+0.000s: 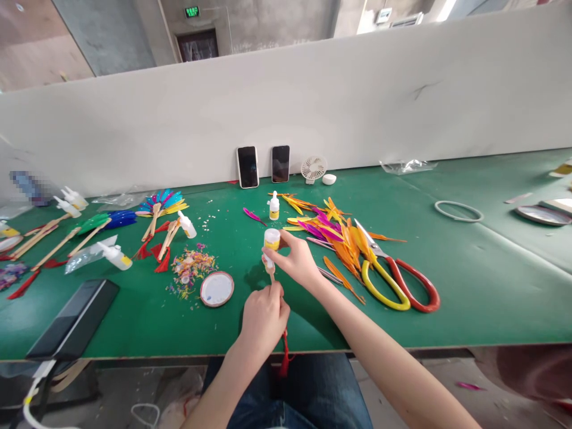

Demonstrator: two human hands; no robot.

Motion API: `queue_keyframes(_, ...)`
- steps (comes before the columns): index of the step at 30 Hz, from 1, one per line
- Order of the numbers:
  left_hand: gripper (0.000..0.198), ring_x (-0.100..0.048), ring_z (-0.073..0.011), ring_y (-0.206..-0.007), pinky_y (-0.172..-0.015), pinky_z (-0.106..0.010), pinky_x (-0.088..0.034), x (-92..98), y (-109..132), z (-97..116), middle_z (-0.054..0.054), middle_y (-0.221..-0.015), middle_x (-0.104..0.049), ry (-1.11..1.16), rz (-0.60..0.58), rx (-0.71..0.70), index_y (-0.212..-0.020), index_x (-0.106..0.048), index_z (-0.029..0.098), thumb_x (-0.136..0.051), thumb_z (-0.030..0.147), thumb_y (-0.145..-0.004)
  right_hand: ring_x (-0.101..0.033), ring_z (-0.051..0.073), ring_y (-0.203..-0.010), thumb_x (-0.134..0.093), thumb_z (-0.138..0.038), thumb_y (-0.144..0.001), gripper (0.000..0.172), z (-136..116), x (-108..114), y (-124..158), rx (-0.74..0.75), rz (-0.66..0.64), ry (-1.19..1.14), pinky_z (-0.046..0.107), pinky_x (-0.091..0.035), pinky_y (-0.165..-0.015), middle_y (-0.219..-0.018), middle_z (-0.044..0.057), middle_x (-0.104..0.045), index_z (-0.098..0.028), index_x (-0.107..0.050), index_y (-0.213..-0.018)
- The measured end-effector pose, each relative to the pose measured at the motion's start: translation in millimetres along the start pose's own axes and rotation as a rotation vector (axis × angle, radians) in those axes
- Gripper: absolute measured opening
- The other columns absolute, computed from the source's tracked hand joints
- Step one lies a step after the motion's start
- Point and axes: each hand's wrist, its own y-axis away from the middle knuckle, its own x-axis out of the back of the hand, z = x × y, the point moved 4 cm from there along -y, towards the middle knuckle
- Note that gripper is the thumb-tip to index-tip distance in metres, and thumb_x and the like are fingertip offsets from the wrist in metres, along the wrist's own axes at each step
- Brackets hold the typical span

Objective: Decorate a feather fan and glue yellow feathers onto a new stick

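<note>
Green table (491, 286) runs wide, with big scissors (393, 277) with yellow and red handles and a loose heap of orange and pink feathers (330, 229) just right of the hands. Right hand (297, 262) is closed round a small white glue bottle (271, 241), tipped nozzle-down near the front edge — the nozzle meets a thin wooden stick (271, 277) pinched in the left hand (263, 319), red tassel (285, 354) dangling below. Judgement: gentle squeeze, steady stick — small dab only.

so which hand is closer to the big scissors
Right. The right hand, gripping a glue bottle, is just left of the scissors, not touching them. The left hand, holding a stick, is lower in view and further left.
</note>
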Motion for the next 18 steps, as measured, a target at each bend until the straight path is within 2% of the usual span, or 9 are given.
queue_keyframes(3, 0.018, -0.06, -0.0171, -0.065, -0.058, -0.025, -0.04, 0.3, -0.4, 0.4, -0.002, -0.069, -0.063, 0.005, -0.005, -0.001, -0.079, -0.051, 0.017, -0.04, 0.006, -0.071, -0.058, 0.016, -0.063, -0.054, -0.032, -0.068, 0.014, 0.6, 1.3, 0.3, -0.008, 0.029, -0.028, 0.027, -0.045, -0.061, -0.066, 0.0, -0.06, -0.02, -0.047, -0.069)
queue_keyframes(7, 0.018, -0.061, -0.0175, -0.065, -0.058, -0.026, -0.04, 0.3, -0.6, 0.7, -0.002, -0.07, -0.063, 0.003, -0.013, 0.0, -0.081, -0.051, 0.017, -0.04, 0.006, -0.072, -0.057, 0.016, -0.059, -0.056, -0.031, -0.067, 0.014, -0.5, -1.0, 1.0, -0.007, -0.035, -0.044, 0.027, -0.045, -0.059, -0.062, 0.0, -0.058, -0.02, -0.047, -0.067)
queue_keyframes(14, 0.018, -0.06, -0.0173, -0.066, -0.058, -0.026, -0.039, 1.1, 0.4, 0.8, -0.001, -0.069, -0.062, -0.001, -0.027, 0.004, -0.08, -0.051, 0.018, -0.04, 0.006, -0.072, -0.061, 0.019, -0.073, -0.055, -0.034, -0.069, 0.018, 7.0, 2.1, -1.8, -0.03, 0.083, -0.164, 0.031, -0.048, -0.07, -0.076, 0.004, -0.063, -0.019, -0.05, -0.078)
queue_keyframes(18, 0.019, -0.06, -0.0175, -0.065, -0.058, -0.026, -0.039, 0.7, -0.2, 1.6, -0.002, -0.07, -0.063, -0.009, -0.03, -0.012, -0.081, -0.052, 0.017, -0.04, 0.006, -0.071, -0.061, 0.02, -0.073, -0.055, -0.033, -0.068, 0.018, 8.8, -1.8, -1.8, -0.041, 0.051, -0.182, 0.032, -0.048, -0.071, -0.077, 0.004, -0.063, -0.019, -0.05, -0.079)
